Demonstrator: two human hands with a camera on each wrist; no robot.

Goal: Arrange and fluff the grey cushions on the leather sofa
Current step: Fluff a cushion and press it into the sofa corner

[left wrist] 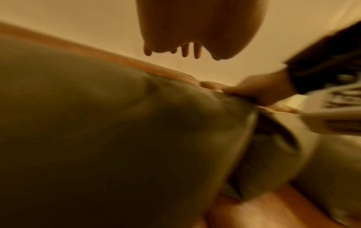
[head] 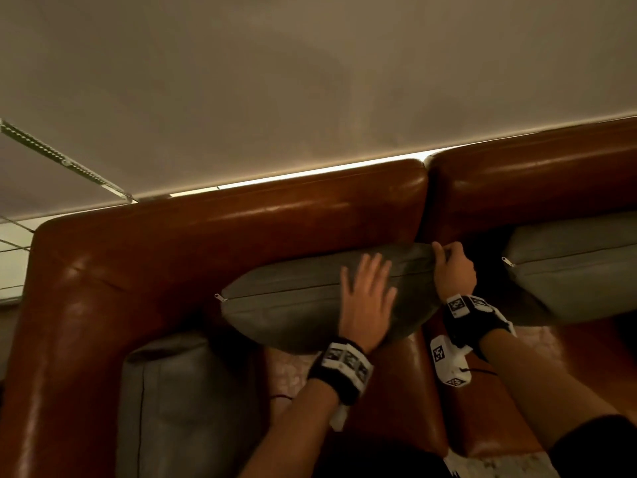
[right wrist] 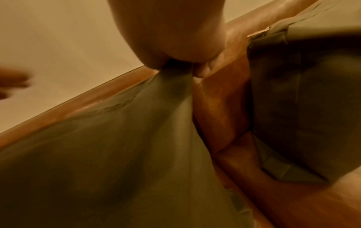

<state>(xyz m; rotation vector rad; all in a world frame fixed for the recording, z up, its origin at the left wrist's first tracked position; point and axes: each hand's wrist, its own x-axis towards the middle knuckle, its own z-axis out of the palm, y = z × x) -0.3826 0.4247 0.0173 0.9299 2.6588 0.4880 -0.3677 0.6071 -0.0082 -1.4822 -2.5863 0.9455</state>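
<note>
Grey cushion (head: pixel 293 298) on sofa (head: pixel 241 222): L hand (head: pixel 367 301) flat on it, R hand (head: pixel 453 270) pinching corner.

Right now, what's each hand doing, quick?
Left hand: open, fingers spread flat on the middle grey cushion.
Right hand: closed, pinching that cushion's top right corner.

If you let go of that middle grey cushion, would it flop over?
Probably soft: the middle cushion bunches where the right hand pinches its corner. Likely light, since one pinch lifts that end. It may slump against the sofa back.
</note>
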